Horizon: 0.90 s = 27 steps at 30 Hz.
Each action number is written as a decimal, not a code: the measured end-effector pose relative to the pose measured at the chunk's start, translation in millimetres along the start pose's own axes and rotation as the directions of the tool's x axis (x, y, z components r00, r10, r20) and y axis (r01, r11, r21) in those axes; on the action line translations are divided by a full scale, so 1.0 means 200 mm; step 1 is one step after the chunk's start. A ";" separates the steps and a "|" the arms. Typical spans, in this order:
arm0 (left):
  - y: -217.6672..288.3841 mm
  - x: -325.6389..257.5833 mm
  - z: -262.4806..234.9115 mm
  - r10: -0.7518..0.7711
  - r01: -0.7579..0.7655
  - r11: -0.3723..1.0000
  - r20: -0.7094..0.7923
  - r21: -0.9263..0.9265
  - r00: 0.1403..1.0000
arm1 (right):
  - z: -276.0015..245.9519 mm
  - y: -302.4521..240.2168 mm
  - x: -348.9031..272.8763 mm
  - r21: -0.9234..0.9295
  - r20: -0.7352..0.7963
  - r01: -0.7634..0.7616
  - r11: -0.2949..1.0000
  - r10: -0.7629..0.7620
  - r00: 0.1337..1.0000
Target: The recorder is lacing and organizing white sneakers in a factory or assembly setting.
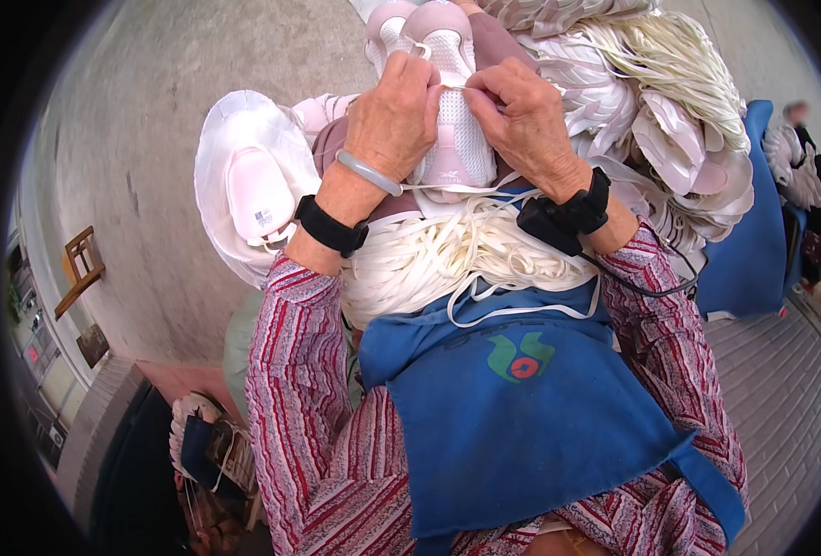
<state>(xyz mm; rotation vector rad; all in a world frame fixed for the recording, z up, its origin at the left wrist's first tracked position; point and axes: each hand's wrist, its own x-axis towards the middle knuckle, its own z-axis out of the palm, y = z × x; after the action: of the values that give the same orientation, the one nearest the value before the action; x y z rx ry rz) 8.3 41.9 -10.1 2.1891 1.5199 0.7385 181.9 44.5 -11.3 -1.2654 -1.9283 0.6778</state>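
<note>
My left hand (392, 113) and right hand (524, 113), both closed, pinch a white lace (453, 87) over a mesh shoe upper (451, 139); a lace bundle (457, 255) overlies the upper edge of the blue apron (521, 435); concrete floor (169, 185) beyond.

lace (454, 87) partly hidden in left grip (392, 109) and right grip (521, 109), shoe-upper pile (600, 93) cropped above, distant person (806, 139) blurred

Red-striped sleeves (301, 371), blue apron (540, 435) (green-and-red emblem (523, 368)), black wristbands (330, 226), grey bangle (369, 173).
</note>
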 end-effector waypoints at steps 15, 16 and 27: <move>0.01 0.00 0.00 -0.010 0.010 0.999 0.008 0.034 1.000 | 0.00 0.01 -0.01 -0.025 0.008 0.017 1.000 -0.017 1.000; 0.01 0.00 0.00 -0.011 0.011 0.999 0.009 0.035 1.000 | 0.00 0.01 -0.01 -0.035 0.011 0.020 0.999 -0.019 1.000; 0.00 0.00 0.00 -0.006 0.006 1.000 -0.006 0.023 1.000 | 0.01 -0.01 0.00 -0.108 0.021 0.107 0.988 -0.106 0.994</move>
<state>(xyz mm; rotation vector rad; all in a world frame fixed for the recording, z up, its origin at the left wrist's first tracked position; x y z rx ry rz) 9.2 41.7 -10.1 2.2006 1.5445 0.7296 179.3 43.0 -10.6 -1.2159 -2.0533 0.5354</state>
